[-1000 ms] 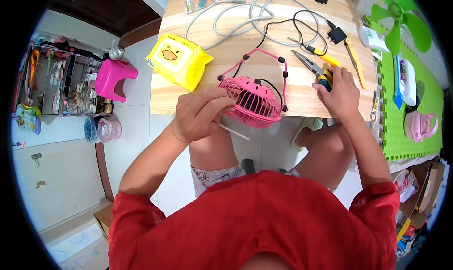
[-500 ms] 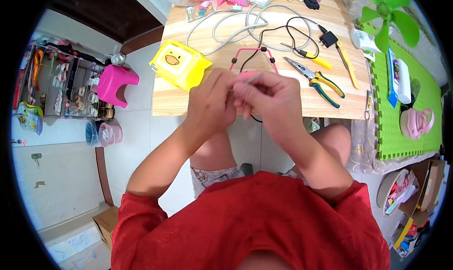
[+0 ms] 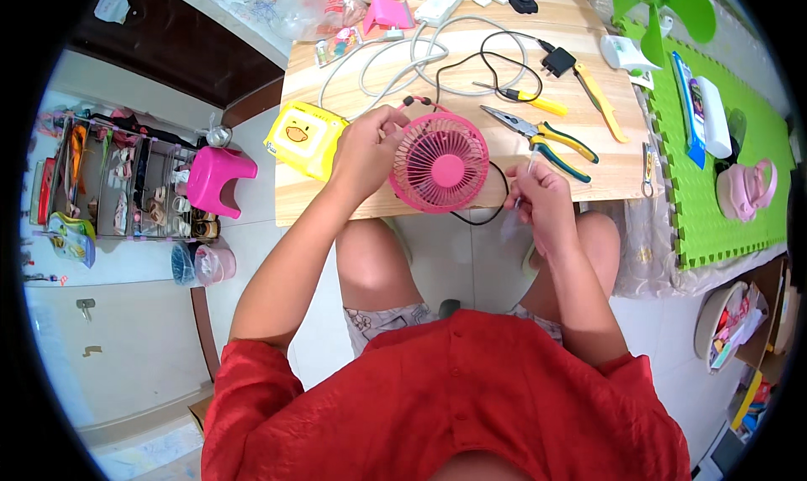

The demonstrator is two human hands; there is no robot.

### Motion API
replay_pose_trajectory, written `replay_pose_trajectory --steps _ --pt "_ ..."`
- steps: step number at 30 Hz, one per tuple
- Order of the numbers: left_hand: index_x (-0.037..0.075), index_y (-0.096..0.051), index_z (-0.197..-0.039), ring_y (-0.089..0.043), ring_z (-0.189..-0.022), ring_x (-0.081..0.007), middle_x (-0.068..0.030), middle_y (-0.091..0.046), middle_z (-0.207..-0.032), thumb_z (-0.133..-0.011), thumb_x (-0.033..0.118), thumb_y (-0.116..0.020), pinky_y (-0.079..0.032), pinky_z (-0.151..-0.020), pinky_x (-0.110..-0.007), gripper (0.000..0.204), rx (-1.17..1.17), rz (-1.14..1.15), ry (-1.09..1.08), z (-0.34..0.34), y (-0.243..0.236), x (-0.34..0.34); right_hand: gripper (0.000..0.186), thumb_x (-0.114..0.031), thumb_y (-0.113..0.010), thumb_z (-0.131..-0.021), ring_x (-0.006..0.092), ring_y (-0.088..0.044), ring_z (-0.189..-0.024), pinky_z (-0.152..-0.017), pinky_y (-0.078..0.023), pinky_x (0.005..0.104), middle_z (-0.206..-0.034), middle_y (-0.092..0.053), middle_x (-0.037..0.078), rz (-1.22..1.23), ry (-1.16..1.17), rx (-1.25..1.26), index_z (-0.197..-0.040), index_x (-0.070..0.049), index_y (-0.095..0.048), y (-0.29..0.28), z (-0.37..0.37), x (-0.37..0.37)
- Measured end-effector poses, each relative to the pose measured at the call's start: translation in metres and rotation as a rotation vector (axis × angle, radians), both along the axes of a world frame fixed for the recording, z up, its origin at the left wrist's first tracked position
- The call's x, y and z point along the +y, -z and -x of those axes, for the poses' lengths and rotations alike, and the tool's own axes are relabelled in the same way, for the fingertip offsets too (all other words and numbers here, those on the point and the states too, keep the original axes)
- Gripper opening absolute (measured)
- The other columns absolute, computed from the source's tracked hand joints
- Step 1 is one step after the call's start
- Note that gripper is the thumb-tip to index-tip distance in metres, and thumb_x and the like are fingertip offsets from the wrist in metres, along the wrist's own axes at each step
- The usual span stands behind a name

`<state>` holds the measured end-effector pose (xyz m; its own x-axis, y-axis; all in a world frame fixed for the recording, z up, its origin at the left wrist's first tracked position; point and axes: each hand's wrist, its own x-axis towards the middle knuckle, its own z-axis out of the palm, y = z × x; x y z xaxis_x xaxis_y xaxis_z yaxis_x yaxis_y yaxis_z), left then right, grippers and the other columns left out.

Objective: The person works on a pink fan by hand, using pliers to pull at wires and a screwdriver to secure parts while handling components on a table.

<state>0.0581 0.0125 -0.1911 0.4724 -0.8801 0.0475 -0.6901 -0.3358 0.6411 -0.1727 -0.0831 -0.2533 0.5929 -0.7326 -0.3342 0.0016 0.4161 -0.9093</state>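
A small pink desk fan (image 3: 447, 171) with a round grille is tilted up at the table's front edge, its grille facing me. The fingers of my left hand (image 3: 366, 153) are curled against the left rim of its grille. To the right of the fan, my right hand (image 3: 545, 199) is closed in a pinch. Something thin, pale and see-through shows by its fingers, too faint to name. A black cable (image 3: 492, 220) loops between the fan and my right hand. Yellow-and-green long-nose pliers (image 3: 551, 144) lie just beyond my right hand.
Left of the fan sits a yellow wipes pack (image 3: 307, 139). Farther back lie a screwdriver (image 3: 545, 103), a yellow-handled tool (image 3: 601, 103), a black charger plug (image 3: 557, 61) and a white power strip (image 3: 443, 2) with coiled grey cord. A green fan blade (image 3: 688, 8) stands at right.
My hands have moved apart: the left to the fan's rim, the right off to the right and lower. The fan's grille, hidden behind them before, now shows.
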Motion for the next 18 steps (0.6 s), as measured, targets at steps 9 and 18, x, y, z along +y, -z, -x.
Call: replay_pose_trajectory --steps 9,18 --pt "0.001 -0.062 -0.096 -0.051 -0.061 -0.01 -0.0019 -0.057 -0.073 -0.085 0.005 -0.058 -0.042 -0.056 -0.024 0.012 0.353 0.085 -0.18 -0.02 0.005 0.009 0.029 -0.021 -0.046 -0.098 0.0077 -0.055 -0.054 -0.042 -0.04 0.0194 -0.069 -0.058 0.002 -0.159 -0.295 -0.058 -0.111 0.001 -0.059 0.005 0.012 0.014" --pt "0.001 -0.066 -0.091 -0.045 -0.048 -0.0034 0.0006 -0.056 -0.064 -0.087 0.014 -0.063 -0.034 -0.041 -0.019 0.014 0.614 0.133 -0.445 0.03 0.047 0.093 0.024 -0.015 -0.048 -0.096 0.007 -0.051 -0.051 -0.043 -0.038 0.019 -0.065 -0.056 0.001 0.01 -0.289 0.024 -0.108 0.001 -0.061 -0.001 0.003 0.03"
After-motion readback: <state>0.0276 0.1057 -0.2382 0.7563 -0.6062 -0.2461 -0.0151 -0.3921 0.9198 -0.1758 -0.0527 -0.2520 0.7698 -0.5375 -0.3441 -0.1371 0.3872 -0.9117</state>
